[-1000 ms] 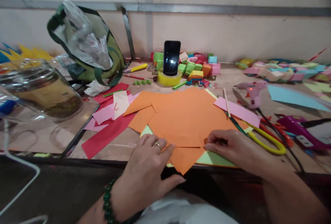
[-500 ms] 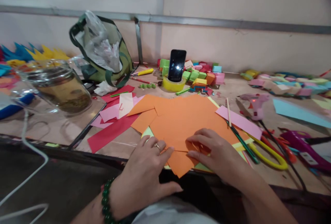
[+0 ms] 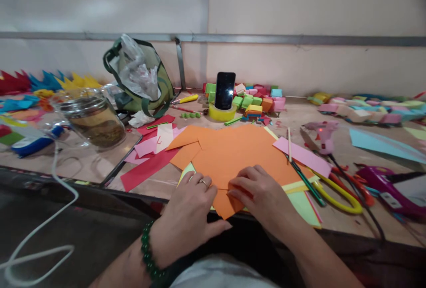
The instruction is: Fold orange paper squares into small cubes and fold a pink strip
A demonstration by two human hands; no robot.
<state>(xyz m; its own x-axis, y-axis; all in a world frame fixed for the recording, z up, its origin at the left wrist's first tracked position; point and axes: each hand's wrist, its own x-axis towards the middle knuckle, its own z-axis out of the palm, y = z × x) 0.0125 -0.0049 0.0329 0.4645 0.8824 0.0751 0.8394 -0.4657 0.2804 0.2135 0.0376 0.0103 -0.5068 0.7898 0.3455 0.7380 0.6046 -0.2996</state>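
Orange paper sheet [image 3: 233,155], lower centre of the frame, at the near table edge [image 3: 83,186]; both hands on it.

Thin, light and limp, it looks easily creased or torn and likely to slide on the sheets beneath, so it is best handled by pinning it flat and taking a corner or folded edge. Left hand [image 3: 189,210], ringed and open, lies palm down with fingers spread, pressing the sheet's lower-left part. Right hand [image 3: 262,192] lies to the right of it, fingers curled together over the fold at the lower point; whether they pinch the paper cannot be told. Light green sheets [image 3: 301,206] lie underneath. Yellow-handled scissors [image 3: 339,195] are at right, a glue gun [image 3: 321,132] further up, and a phone [image 3: 225,90] stands in a tape roll [image 3: 221,112] at upper centre.
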